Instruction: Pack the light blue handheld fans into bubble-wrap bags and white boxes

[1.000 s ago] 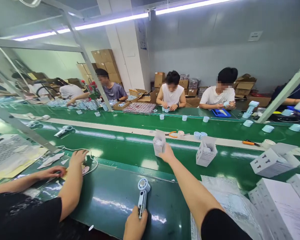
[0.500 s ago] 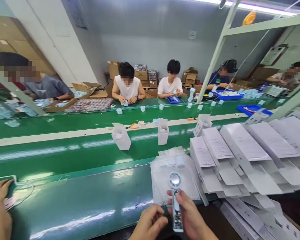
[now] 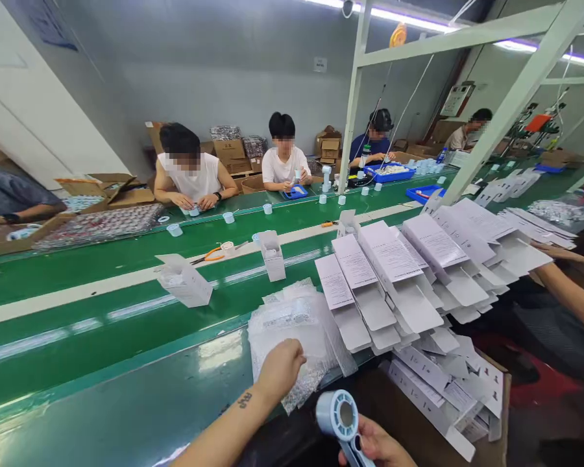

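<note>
Belt (image 3: 136, 331), green and glossy, ran past the near bench (image 3: 126, 418); on it stood an open white carton (image 3: 189, 288) with something pale inside. Just beyond lay orange-handled pliers (image 3: 213, 255). Next along, a second open carton (image 3: 273, 259).

Left hand (image 3: 281, 368) rested over a pile of translucent plastic pouches (image 3: 292, 318), back of the hand up, fingers curled in toward the thumb. Could not tell whether they pinched a pouch; fingertips partly hidden. Pouches were thin and overlapping, so the sound way, in my judgement: take one edge between thumb and finger, rub it loose from its neighbours, draw it off low and slow so the rest would not slide. Fan best held clear of the pile, by the handle only.

Light-blue handheld fan (image 3: 338, 418) was right of the left hand and nearer the body, apart from it, round head uppermost. Right hand (image 3: 382, 447) was wrapped around its handle, fingers closed; lower end out of frame. Further right, printed white cartons (image 3: 392, 253) lay in an overlapping row; past them, a co-worker's arm (image 3: 568, 292).
</note>
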